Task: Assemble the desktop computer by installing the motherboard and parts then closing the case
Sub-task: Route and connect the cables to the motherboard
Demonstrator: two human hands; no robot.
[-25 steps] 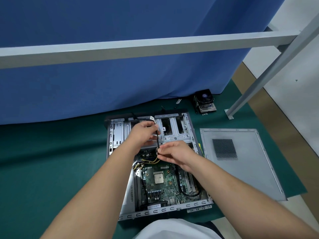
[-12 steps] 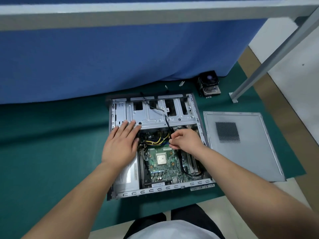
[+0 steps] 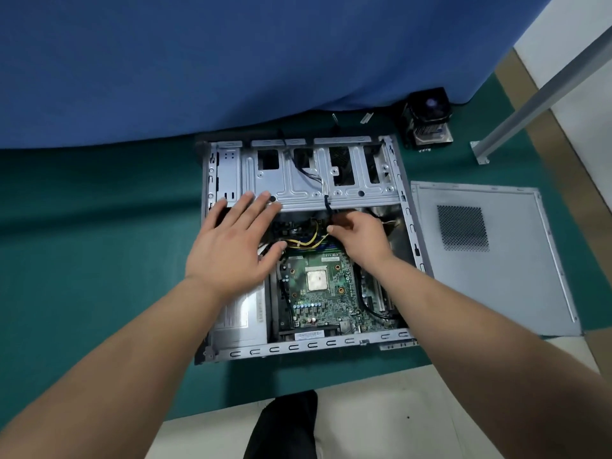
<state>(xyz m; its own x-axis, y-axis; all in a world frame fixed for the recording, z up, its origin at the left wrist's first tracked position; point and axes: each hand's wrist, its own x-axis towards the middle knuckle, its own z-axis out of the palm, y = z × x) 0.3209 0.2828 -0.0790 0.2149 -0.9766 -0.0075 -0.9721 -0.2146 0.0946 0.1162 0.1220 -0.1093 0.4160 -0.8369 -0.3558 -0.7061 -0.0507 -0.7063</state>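
The open computer case lies flat on the green mat, motherboard inside. The right hand pinches a black cable above the board. The left hand rests on the case with fingers straight. The side panel lies right of the case, a cooler behind it.

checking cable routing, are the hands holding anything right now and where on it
The right hand pinches the black cable at its lower end, just below the drive cage. The left hand holds nothing; it lies flat, fingers straight, over the case.
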